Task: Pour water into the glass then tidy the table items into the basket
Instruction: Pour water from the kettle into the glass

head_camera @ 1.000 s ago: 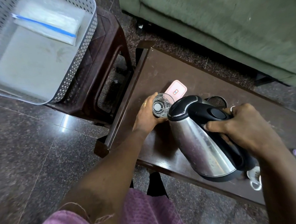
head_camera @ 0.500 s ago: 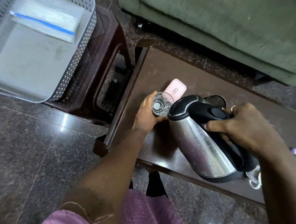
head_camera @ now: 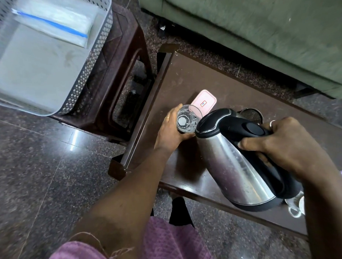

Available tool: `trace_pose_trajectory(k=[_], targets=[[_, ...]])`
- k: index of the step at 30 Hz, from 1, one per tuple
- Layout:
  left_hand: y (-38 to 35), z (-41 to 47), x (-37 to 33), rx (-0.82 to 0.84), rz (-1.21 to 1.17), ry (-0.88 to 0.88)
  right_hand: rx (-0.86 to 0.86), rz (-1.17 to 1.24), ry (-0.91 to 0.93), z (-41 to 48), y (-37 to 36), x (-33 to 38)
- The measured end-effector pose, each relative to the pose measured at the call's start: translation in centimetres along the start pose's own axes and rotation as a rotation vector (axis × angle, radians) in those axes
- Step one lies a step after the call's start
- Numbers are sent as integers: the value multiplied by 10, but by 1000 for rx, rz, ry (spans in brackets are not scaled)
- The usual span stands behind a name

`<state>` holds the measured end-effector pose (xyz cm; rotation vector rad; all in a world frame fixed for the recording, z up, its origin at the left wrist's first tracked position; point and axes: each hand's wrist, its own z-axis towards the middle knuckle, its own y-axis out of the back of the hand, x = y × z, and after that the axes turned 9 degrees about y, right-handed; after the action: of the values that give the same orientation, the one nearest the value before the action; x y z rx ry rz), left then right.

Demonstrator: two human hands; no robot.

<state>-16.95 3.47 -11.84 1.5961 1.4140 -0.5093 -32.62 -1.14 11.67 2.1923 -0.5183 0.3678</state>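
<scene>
Although half a second has passed, almost nothing has moved: the kettle (head_camera: pixel 235 165) keeps the same lean toward the glass (head_camera: pixel 185 121), and both hands stay where they were. I read that as the pour still being under way or only just starting. No stream shows, and I cannot tell how full the glass is, so tidying has not begun.

The left hand (head_camera: pixel 170 133) wraps the glass from its near side, with its fingers (head_camera: pixel 186 137) curled round the wall to steady it. The right hand (head_camera: pixel 287 144) is clenched on the kettle's black handle.

The glass stands upright, mouth up, close to the counter's (head_camera: pixel 212 73) left edge and just in front of the pink box (head_camera: pixel 204 100). The kettle's long axis runs from its base, raised over the near edge, up and leftward to the lid. Its spout end points at the glass rim and seems to meet it.

A strainer (head_camera: pixel 252 115) lies behind the kettle and a cup (head_camera: pixel 296 206) peeks out by its base. The basket (head_camera: pixel 98 60), well apart on a stool (head_camera: pixel 121 73) off the left end, holds only a zip bag (head_camera: pixel 54 27).
</scene>
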Motion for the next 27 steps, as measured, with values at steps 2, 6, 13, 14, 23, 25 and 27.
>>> trace_pose_trajectory(k=[2, 6, 13, 14, 23, 25, 27], targets=[[0, 0, 0, 5, 4, 2, -2, -6, 0, 0, -1, 0], [1, -2, 0, 3, -5, 5, 5, -2, -1, 1, -1, 0], [1, -3, -2, -2, -7, -6, 5, 8, 3, 1, 0, 2], [1, -3, -2, -1, -7, -6, 5, 3, 3, 2, 0, 2], [1, -1, -1, 3, 0, -4, 17, -7, 4, 4, -1, 4], [0, -1, -1, 3, 9, -4, 20, -7, 5, 5, 0, 4], [0, -1, -1, 1, 14, -2, 14, -9, 6, 5, 0, 4]])
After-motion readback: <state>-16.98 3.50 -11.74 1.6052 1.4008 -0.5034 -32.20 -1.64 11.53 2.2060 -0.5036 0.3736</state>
